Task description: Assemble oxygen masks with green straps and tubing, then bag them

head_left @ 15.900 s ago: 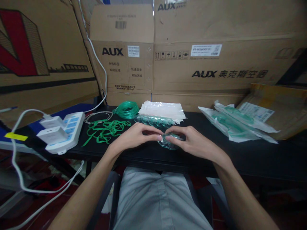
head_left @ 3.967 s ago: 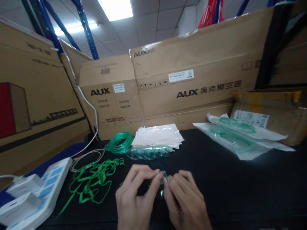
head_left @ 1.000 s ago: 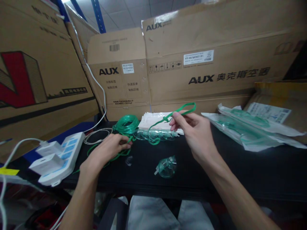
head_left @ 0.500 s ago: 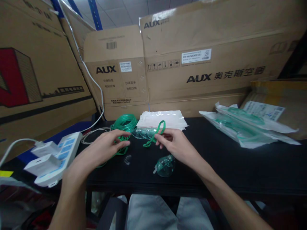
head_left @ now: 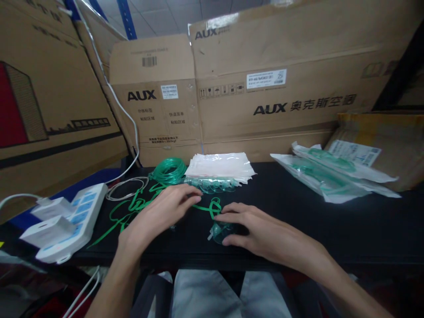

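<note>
My left hand (head_left: 167, 203) pinches one end of a thin green strap (head_left: 202, 207) between thumb and fingertips, above the black table. The strap's looped end lies just left of my right hand (head_left: 250, 225). That hand is spread, its thumb and fingers around a small clear green mask (head_left: 221, 233); whether they grip it is unclear. A tangle of green straps (head_left: 137, 202) lies behind and left of my left hand. Coiled green tubing (head_left: 169, 171) sits farther back, next to a row of clear green masks (head_left: 215, 184).
White packets (head_left: 220, 166) are stacked at the back centre. Bagged green items (head_left: 326, 173) lie at the right by a cardboard box (head_left: 391, 141). A white power strip (head_left: 77, 221) with plugs stands at the left. Large cartons wall the back and left.
My left hand has moved right and now pinches the strap. My right hand has lowered to the mask, and the strap's loop has dropped beside it. The camera view has shifted slightly.
</note>
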`<control>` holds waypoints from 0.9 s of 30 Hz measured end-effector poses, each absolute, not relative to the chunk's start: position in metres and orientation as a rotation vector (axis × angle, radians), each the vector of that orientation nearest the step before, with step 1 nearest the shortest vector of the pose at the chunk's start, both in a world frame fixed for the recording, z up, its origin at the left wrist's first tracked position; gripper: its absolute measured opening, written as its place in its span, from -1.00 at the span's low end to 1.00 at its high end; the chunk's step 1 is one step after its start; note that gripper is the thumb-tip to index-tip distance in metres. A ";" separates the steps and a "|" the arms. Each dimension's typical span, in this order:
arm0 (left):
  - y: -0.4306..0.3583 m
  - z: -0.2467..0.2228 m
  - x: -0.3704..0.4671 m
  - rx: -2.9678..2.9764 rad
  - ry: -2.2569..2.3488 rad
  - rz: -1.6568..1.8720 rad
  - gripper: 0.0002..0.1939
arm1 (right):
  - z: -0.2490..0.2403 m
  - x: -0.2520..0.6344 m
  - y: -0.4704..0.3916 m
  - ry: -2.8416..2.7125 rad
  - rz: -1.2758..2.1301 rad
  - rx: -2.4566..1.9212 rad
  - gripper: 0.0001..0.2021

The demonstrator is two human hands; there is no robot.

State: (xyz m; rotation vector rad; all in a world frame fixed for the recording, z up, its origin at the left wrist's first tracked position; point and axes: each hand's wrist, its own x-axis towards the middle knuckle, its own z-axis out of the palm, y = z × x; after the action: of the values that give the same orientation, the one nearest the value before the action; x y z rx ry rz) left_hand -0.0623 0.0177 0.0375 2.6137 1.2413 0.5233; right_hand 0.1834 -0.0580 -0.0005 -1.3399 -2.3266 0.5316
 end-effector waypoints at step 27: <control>0.026 0.010 -0.028 2.710 1.095 0.570 -0.66 | 0.049 0.196 -0.099 -1.938 0.425 -0.909 -0.38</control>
State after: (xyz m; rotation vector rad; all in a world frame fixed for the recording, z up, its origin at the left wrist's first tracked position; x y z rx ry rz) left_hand -0.0279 0.0260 0.0099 2.7099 1.0953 0.5702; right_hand 0.1955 -0.0987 0.0488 -0.9088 -1.9381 0.4249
